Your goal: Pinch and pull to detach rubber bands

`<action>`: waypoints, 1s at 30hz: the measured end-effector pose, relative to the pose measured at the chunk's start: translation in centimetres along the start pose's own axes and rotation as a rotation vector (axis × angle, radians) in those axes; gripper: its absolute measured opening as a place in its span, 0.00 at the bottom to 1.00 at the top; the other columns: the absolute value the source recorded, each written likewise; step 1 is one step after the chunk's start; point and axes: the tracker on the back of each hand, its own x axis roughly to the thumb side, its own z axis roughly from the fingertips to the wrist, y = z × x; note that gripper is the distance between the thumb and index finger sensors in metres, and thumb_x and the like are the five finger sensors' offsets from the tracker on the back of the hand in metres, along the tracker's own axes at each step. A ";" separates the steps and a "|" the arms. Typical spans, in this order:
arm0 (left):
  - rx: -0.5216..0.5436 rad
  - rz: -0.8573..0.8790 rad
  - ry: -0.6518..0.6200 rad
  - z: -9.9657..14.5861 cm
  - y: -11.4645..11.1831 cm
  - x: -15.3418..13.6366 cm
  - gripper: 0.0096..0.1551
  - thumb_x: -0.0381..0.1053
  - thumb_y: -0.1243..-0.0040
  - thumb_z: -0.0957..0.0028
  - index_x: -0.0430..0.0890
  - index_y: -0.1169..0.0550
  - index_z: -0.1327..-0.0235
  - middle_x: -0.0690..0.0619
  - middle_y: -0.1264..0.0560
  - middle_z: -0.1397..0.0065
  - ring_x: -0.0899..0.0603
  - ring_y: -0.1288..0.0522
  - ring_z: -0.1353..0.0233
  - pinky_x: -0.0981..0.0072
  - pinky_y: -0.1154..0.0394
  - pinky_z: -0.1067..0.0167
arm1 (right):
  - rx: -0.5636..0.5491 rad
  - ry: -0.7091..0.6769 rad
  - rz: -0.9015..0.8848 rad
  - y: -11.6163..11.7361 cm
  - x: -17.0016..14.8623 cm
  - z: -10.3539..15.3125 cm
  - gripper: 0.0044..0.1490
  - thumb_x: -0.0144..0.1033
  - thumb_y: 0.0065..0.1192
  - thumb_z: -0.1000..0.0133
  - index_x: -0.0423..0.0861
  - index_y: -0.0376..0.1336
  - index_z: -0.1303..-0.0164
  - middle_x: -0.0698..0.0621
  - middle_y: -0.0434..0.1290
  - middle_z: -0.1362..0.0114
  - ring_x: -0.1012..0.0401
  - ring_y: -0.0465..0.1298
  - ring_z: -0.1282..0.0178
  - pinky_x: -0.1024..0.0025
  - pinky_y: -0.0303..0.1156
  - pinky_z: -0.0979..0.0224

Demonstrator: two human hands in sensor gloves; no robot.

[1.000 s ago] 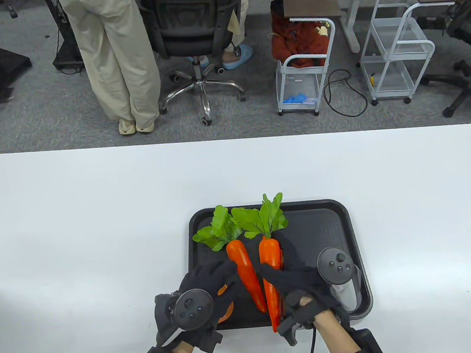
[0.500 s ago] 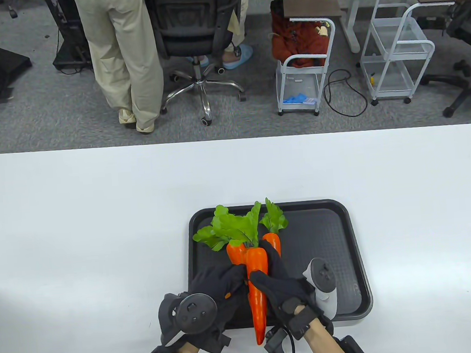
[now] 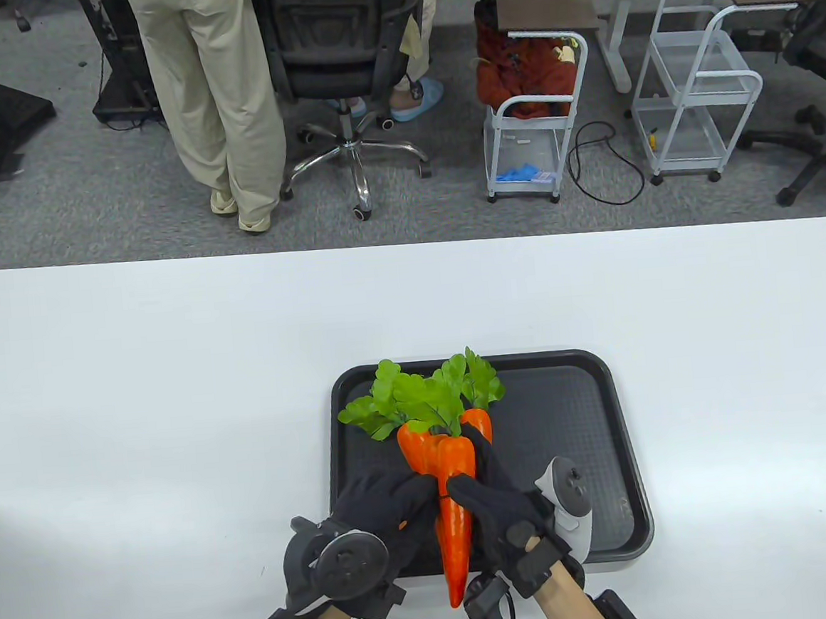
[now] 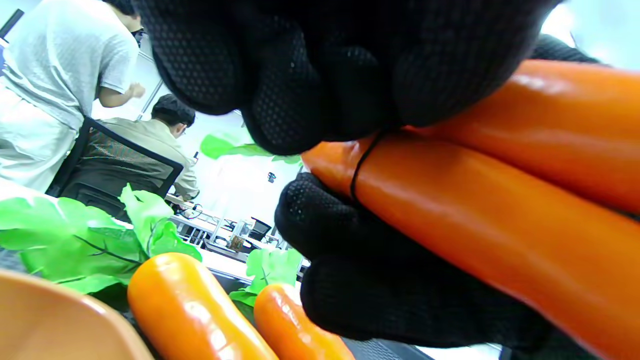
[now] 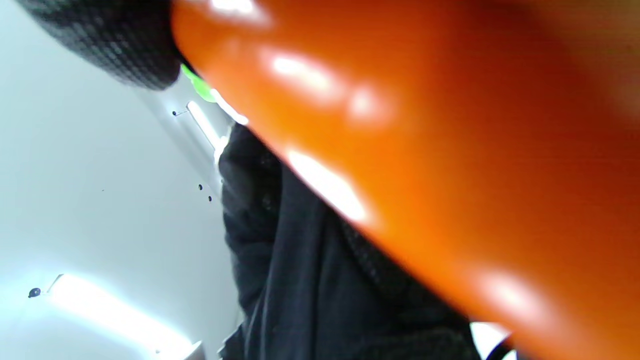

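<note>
Rubber band (image 4: 361,165), thin, black and likely stretchy, circles the glossy carrots (image 3: 450,492) over the tray (image 3: 613,451). Right hand (image 3: 500,506) grips the bunch; left hand (image 3: 392,504) pinches the band (best hold there).

The carrots (image 3: 454,506) look like glossy, smooth orange plastic with bright highlights; their leaves (image 3: 420,395) look like thin, matt green plastic or fabric. The rubber band (image 4: 361,165) is a thin black strand. The gloves on the left hand (image 3: 382,512) and right hand (image 3: 500,506) are black knit cloth with a dotted texture. The tray (image 3: 593,417) is dark, matt, fine-grained plastic; the table (image 3: 141,388) is smooth white.
</note>
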 end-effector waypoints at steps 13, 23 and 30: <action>0.026 -0.112 -0.078 0.1 -0.1 1.5 0.18 0.59 0.36 0.48 0.60 0.18 0.46 0.59 0.12 0.45 0.51 0.12 0.45 0.51 0.18 0.39 | -0.060 -0.100 -0.034 -0.5 0.4 0.2 0.54 0.64 0.67 0.44 0.62 0.40 0.19 0.28 0.48 0.20 0.32 0.64 0.25 0.35 0.59 0.28; -0.009 -0.182 -0.137 0.2 -0.4 2.4 0.18 0.59 0.36 0.49 0.62 0.19 0.47 0.60 0.13 0.44 0.49 0.13 0.43 0.49 0.19 0.38 | -0.121 -0.161 -0.113 -1.2 0.7 0.3 0.54 0.64 0.68 0.45 0.62 0.40 0.19 0.29 0.48 0.20 0.33 0.63 0.24 0.34 0.56 0.27; -0.038 -0.170 -0.149 0.1 -0.8 2.8 0.18 0.59 0.36 0.50 0.62 0.18 0.48 0.60 0.12 0.45 0.50 0.12 0.45 0.50 0.18 0.39 | -0.152 -0.162 -0.148 -2.5 0.7 0.5 0.54 0.64 0.68 0.44 0.62 0.39 0.19 0.28 0.48 0.20 0.34 0.65 0.25 0.35 0.58 0.27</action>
